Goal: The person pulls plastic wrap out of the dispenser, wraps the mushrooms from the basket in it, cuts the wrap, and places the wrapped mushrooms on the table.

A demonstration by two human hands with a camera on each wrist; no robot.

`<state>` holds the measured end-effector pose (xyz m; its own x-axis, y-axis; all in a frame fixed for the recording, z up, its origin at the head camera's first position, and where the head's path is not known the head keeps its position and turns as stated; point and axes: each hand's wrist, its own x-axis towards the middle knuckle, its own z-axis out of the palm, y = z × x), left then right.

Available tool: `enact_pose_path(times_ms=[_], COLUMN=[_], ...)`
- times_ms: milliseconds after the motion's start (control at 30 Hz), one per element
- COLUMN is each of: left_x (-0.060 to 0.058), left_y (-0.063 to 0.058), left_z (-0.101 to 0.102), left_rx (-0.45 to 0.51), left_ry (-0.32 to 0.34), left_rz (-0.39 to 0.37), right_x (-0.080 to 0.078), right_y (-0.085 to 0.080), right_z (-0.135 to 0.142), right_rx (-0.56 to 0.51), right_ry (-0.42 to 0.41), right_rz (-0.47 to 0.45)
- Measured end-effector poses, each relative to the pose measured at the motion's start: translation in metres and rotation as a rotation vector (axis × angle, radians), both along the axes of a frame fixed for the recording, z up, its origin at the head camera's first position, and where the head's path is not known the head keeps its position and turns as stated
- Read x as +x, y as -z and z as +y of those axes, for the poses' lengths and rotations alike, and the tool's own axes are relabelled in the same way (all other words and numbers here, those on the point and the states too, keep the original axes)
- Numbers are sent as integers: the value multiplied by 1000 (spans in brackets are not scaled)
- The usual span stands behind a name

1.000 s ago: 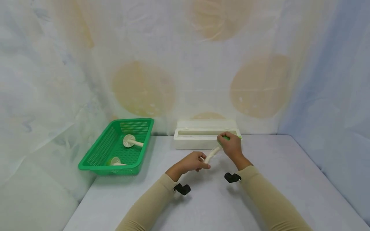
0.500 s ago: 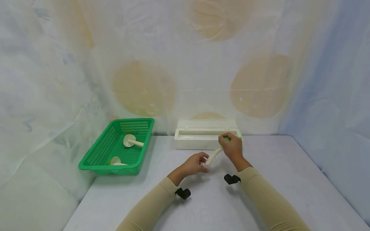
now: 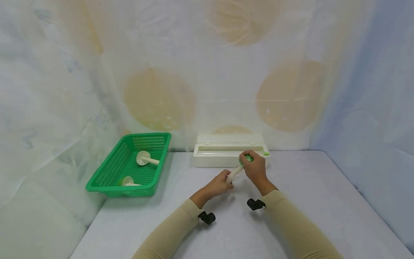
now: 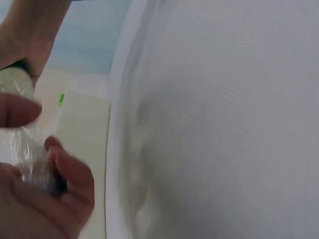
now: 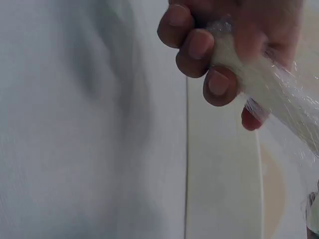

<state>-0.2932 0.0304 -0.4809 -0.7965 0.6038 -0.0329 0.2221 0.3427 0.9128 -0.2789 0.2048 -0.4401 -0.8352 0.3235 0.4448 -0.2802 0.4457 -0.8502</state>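
Note:
Between my two hands is a white-handled tool (image 3: pixel 236 173) with a round green head, slanting above the table. Clear plastic film wraps its handle, crinkled and loose along one side in the right wrist view. My left hand (image 3: pixel 217 185) grips the lower handle end, fingers curled around it. Up at the green head, my right hand (image 3: pixel 254 169) holds it from above and hides part of it. In the left wrist view, the film-covered handle end (image 4: pixel 32 154) sits within the left fingers. Just behind the hands stands a long white film dispenser (image 3: pixel 210 162), lid raised.
A green perforated basket (image 3: pixel 158 169) stands on the left of the table, holding two similar tools (image 3: pixel 143 158) with white round faces. A green slider (image 3: pixel 266 154) shows on the dispenser's right end. Patterned sheeting (image 3: pixel 226 72) hangs behind the table.
The left fingers have tightened around the film-covered handle end. My right hand has turned slightly and shifted a little left, so more of the green head shows.

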Motion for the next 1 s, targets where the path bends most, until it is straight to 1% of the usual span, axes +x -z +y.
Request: enact_pose_path(times_ms=[100, 167, 267, 333, 467, 533, 600, 700, 767, 833, 900, 933, 1000], left_x=[-1, 0, 1, 3, 6, 8, 10, 11, 10, 8, 5, 5, 2], left_y=[6, 9, 10, 10, 8, 8, 8, 9, 9, 8, 7, 5, 3], left_z=[5, 6, 7, 7, 10, 11, 13, 14, 12, 9, 4, 1, -4], left_rx=[-122, -169, -183, -177, -188, -202, -217, -210, -193, -160, -113, -83, -3], left_ry=[-99, -163, -228, -248, -235, -221, -200, -162, -136, -111, -76, -53, -1], left_rz=[97, 135, 145, 136, 158, 178, 196, 185, 153, 113, 70, 35, -28], right_x=[2, 1, 1, 1, 1, 1, 1, 0, 0, 1, 3, 4, 3], right_y=[4, 5, 6, 7, 10, 10, 10, 8, 5, 1, -3, -5, -8], right_z=[-10, -16, -23, -25, -24, -22, -20, -17, -14, -9, -3, 1, 7], right_rx=[-4, -12, -25, -42, -64, -68, -66, -50, -42, -22, -5, -8, -37], right_ry=[-25, -42, -51, -31, 59, 84, 85, 57, 17, -47, -138, -190, -283], right_rz=[30, 51, 64, 57, 38, 38, 44, 38, 13, -25, -57, -65, -60])
